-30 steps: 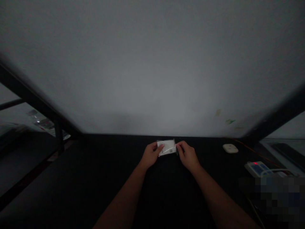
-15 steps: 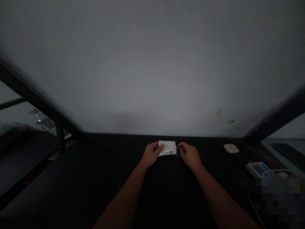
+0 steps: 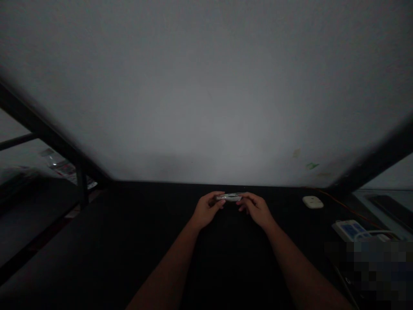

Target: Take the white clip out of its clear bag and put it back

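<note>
A clear plastic card holder with something white inside is held just above the black tabletop, close to the wall. It is turned so that only a narrow side shows, with a dark slit along it. My left hand pinches its left end between thumb and fingers. At the other end, my right hand is closed on the right edge, its thumb partly hidden. Dim light hides the finer details of the holder.
A white earbud case lies to the right. Beyond it are a power strip with cables and a dark keyboard-like object. Metal frame bars rise at the left. A pale wall stands behind.
The card holder has tipped from showing its broad white face to showing a narrow side. My right hand, beside it before, now grips its right end. The left hand has kept its hold.
</note>
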Motion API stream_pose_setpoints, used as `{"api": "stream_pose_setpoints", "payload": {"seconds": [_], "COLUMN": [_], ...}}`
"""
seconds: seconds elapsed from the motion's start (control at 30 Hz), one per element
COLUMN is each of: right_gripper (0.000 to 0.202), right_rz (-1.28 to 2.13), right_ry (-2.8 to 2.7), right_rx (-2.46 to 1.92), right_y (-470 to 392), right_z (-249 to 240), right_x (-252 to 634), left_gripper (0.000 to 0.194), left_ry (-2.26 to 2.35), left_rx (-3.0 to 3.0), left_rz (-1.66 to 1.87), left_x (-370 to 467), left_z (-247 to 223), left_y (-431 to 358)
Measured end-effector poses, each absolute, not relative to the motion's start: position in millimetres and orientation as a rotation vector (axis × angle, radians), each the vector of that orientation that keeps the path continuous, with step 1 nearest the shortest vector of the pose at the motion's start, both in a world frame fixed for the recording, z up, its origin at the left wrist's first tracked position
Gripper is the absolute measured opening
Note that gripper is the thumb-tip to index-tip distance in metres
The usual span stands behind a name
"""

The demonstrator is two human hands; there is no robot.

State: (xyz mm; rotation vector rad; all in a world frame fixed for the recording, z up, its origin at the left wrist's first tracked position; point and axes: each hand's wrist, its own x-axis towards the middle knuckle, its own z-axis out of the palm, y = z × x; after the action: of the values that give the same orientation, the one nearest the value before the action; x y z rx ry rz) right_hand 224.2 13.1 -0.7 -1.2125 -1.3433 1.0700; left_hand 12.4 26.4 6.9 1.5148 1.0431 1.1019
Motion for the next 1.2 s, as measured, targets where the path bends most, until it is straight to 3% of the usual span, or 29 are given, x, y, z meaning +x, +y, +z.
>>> {"api": "stream_pose_setpoints", "payload": {"seconds": [0.1,0.27,0.5,0.7,0.8,0.9,1.2], "right_gripper": [0.040,0.046,0.033,0.045,0.037,0.028,0.026], "right_rz": [1.129,1.116,1.037,1.114,1.039,0.965,0.941], "right_ry": [-1.288,-1.313,-1.312,-1.445,-1.504,-1.570,-1.828], "right_rx": [-1.181,-1.176,-1.202,-1.150,-1.167,-1.196,-1.186], "right_y": [14.6,15.4,17.3,15.3,14.5,13.8,12.0], "right_z": [2.2,3.5,-2.4,-3.5,-1.8,1.5,10.3], "right_x": [225.2,228.6,229.5,230.9,232.5,232.5,233.1], "left_gripper": [0.037,0.045,0.037,0.070,0.076,0.074,0.055], "left_ry": [1.048,1.045,1.007,0.972,0.919,0.889,0.955], "left_rx": [1.529,1.477,1.412,1.269,1.231,1.220,1.220], "left_rz": [1.106,1.119,1.107,1.113,1.065,1.055,1.081], "left_x": [11.4,9.0,9.0,9.0,7.5,6.5,6.8], "left_z": [7.4,11.1,6.7,4.6,5.6,6.4,5.9], "left_y": [26.6,28.5,28.7,30.2,30.3,29.9,32.3]}}
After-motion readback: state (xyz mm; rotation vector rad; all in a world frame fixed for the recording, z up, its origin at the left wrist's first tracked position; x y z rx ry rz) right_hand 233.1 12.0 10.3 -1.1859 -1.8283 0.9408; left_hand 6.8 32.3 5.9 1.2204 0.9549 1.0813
